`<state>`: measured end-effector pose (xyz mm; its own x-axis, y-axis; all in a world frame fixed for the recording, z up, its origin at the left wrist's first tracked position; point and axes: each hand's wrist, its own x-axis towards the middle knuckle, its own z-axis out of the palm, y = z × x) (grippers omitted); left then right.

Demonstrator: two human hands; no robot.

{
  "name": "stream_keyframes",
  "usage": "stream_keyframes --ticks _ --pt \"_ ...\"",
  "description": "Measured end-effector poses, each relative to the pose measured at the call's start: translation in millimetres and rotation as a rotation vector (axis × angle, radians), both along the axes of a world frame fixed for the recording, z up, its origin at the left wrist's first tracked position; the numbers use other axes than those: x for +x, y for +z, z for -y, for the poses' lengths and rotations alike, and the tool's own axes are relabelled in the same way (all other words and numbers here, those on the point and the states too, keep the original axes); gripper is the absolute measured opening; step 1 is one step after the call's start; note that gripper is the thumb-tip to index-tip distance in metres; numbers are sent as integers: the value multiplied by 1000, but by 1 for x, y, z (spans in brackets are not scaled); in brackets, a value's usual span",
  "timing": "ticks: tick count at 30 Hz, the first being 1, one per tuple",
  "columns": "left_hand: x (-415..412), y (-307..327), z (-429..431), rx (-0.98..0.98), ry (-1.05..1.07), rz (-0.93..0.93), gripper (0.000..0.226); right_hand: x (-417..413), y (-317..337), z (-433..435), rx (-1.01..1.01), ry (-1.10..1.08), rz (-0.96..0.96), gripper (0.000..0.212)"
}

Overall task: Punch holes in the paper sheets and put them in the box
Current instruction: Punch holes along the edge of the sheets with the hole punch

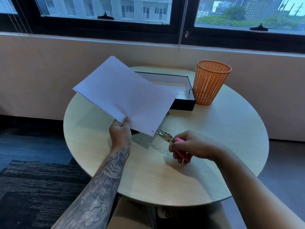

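Observation:
My left hand [121,131] pinches the near edge of a few white paper sheets [125,95], held tilted above the round table. One punched hole [152,131] shows in their near right corner. My right hand [191,146] grips the pink handles of a metal hole punch [166,136], whose jaws sit just right of that corner, apart from the paper. A small white paper dot [156,147] lies on the table below. The open dark box [183,103] stands behind the sheets, partly hidden by them.
An orange mesh basket [211,83] stands at the box's right end. The round wooden table [214,129] sits against a wall under a window. A dark rug [33,187] lies on the floor to the left.

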<state>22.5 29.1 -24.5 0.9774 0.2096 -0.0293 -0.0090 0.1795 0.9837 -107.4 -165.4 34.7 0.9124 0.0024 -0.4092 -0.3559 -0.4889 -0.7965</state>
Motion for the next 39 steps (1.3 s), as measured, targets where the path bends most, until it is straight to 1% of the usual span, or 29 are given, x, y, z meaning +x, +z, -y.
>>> stream_keyframes --ticks 2,5,15,23,28,33,39 --pt "-1 1 0 8 7 0 44 -1 0 0 22 -9 4 25" --pt "-2 2 0 -14 -21 8 35 -1 0 -1 28 -8 9 24" --pt "-10 11 3 -15 -3 43 45 2 -3 -2 59 -7 -18 25" --pt "-7 7 0 -61 -56 15 31 4 -4 -3 59 4 -20 27" --pt "-5 4 -1 -7 -54 39 39 6 -6 -4 70 14 -28 21" --pt "-1 -1 -1 14 -80 35 48 7 -6 -7 73 32 -48 21" --pt "0 -4 -1 22 -74 40 42 9 -4 -8 54 49 -51 21"
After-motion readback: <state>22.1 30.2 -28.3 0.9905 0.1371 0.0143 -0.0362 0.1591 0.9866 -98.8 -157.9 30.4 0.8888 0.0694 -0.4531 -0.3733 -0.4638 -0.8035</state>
